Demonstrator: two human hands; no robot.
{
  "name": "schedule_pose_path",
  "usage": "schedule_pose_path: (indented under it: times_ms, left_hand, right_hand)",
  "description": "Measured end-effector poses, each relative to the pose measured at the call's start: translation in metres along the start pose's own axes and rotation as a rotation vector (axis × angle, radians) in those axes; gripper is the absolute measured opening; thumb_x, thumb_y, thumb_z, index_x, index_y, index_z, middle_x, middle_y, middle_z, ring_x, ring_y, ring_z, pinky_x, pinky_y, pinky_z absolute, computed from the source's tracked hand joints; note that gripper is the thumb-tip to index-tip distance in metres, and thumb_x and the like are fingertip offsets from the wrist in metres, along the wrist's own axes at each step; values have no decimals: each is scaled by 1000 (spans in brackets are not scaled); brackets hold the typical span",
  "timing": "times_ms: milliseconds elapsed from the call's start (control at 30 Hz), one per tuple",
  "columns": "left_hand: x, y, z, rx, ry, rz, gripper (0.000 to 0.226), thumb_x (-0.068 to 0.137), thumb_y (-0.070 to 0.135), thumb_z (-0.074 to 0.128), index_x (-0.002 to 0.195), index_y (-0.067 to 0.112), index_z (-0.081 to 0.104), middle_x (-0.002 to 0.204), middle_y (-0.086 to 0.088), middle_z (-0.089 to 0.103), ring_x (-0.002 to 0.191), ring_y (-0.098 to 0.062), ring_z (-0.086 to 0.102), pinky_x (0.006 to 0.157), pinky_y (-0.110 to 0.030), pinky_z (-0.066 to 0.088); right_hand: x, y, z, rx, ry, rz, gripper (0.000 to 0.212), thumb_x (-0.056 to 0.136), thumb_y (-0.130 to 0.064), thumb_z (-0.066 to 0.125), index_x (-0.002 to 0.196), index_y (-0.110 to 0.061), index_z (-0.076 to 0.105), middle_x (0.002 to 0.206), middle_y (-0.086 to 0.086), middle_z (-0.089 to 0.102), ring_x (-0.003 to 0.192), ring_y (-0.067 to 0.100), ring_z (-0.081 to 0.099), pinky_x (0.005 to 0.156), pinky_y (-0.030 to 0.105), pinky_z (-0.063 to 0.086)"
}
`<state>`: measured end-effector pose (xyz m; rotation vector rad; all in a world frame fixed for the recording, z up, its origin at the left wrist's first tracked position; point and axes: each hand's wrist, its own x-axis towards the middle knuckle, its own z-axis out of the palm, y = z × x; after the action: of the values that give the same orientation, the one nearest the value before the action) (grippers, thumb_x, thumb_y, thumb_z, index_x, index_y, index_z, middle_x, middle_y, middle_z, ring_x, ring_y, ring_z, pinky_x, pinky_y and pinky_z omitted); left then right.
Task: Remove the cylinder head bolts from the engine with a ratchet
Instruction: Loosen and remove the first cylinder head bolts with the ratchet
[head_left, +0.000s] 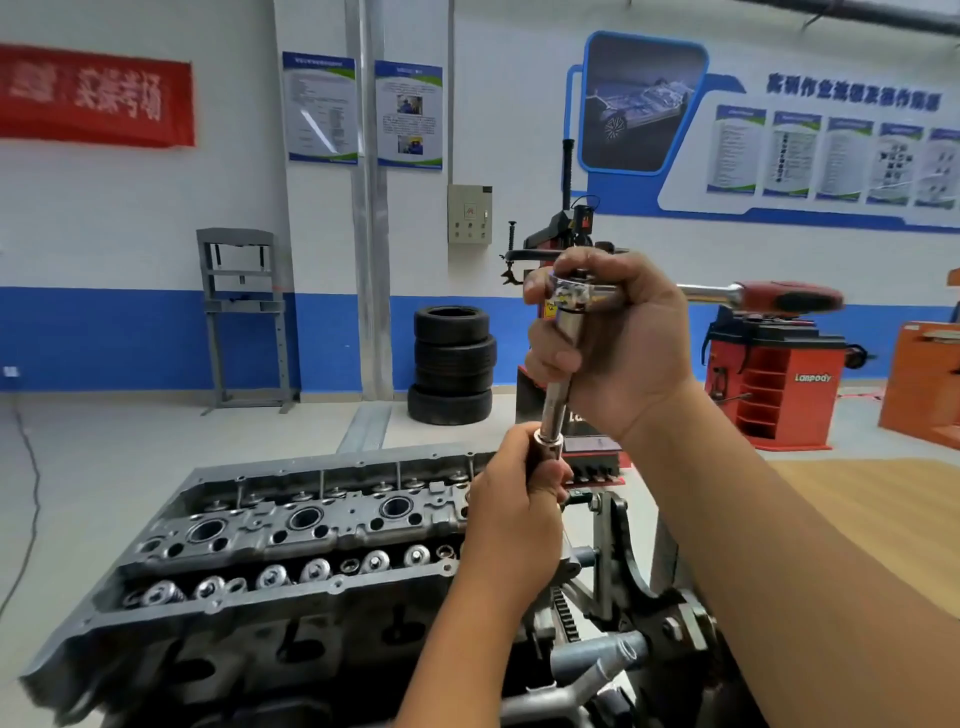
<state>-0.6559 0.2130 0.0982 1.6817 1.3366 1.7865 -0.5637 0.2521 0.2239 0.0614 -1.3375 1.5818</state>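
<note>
Both forearms reach in from the lower right, bare to the elbow. Lower of the two, the left hand (511, 512) has its grip clenched round the bottom of the extension bar (556, 397), just where a dark socket (544, 456) sits on the bar's end; the fingers hide most of the socket, and I cannot tell whether a bolt is caught in it. Above it, the right hand (615, 340) has its grip closed over the chrome head of the ratchet (584, 296), thumb lying along the upper part of the bar. The bar runs nearly upright between the two hands, leaning slightly to the left at its foot. From the right fist the ratchet's shaft juts out to the right, ending in a red and black handle (789, 298) that nothing holds.

Whole tool is lifted clear of the engine. The cylinder head (291, 535) lies below and to the left of the left hand, its top open, with rows of valve springs and three round wells showing. At its right end a toothed gear and stand bracket (618, 545) sit beneath the left wrist.

Behind, a stack of tyres (453, 364) stands on the floor and a red cabinet (774, 387) stands to the right.
</note>
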Motion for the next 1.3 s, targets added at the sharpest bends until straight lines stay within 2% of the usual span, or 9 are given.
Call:
schedule_pose_path:
  times_ms: [167,267,400,500,633,867,1100,1167,1300]
  left_hand:
    - [0,-5,3,42,53,47,26,104,5,51,99,30,57,84,1,64,76,-20,60,75,-42,53]
    - [2,-5,-6,-25,-89,14,30,107,15,48,112,44,54,96,11,66,81,-11,60,79,-41,55]
    - [1,-2,-7,10,-144,41,37,107,7,44,117,42,52,94,17,64,83,-1,57,77,-15,46]
    - [0,-1,1,34,-36,44,44,100,-5,46,109,37,56,84,7,62,75,-8,56,69,-14,45]
    - [2,-5,-2,-9,-62,16,40,102,0,47,109,38,57,87,5,64,78,-14,59,76,-32,52]
    - [1,-4,-6,-4,-100,5,38,107,11,45,104,48,51,91,4,69,84,-12,63,78,-31,53]
    - [1,-8,5,47,20,32,32,104,10,51,106,42,54,81,8,65,74,-15,60,72,-39,53]
    - [0,-8,1,8,8,15,30,105,14,51,106,43,56,91,12,71,81,-10,65,73,-33,54]
    - [0,-6,-6,-75,-15,-21,21,107,13,49,108,32,58,99,14,73,93,-9,70,91,-34,54]
  right_hand:
    - [-7,20,8,-402,171,-408,7,86,-21,60,86,-15,64,90,24,63,42,28,53,46,31,41]
    - [5,13,9,-210,3,-206,9,78,-17,57,81,-11,63,79,15,62,37,19,42,47,22,31]
    - [12,2,-6,133,-125,28,28,80,-31,48,74,-13,69,78,9,59,32,15,38,50,19,20]
    - [4,4,-7,22,-33,-79,22,85,-30,51,81,-14,66,82,11,63,38,17,38,50,22,26]
    - [-5,20,8,-255,143,-359,9,87,-18,56,86,-11,60,84,15,63,44,19,40,48,26,32]
    - [12,2,0,126,-153,92,23,79,-30,48,74,-15,65,73,9,58,32,14,38,52,20,17]
    - [-2,17,3,-376,122,-394,11,89,-20,58,84,-11,63,84,16,66,42,29,52,46,33,40]
    - [5,12,8,-374,32,-301,11,85,-17,57,80,-9,64,77,17,62,42,29,49,44,30,40]
    - [13,4,4,69,-129,42,19,79,-27,53,73,-13,65,74,12,57,33,17,38,48,19,21]
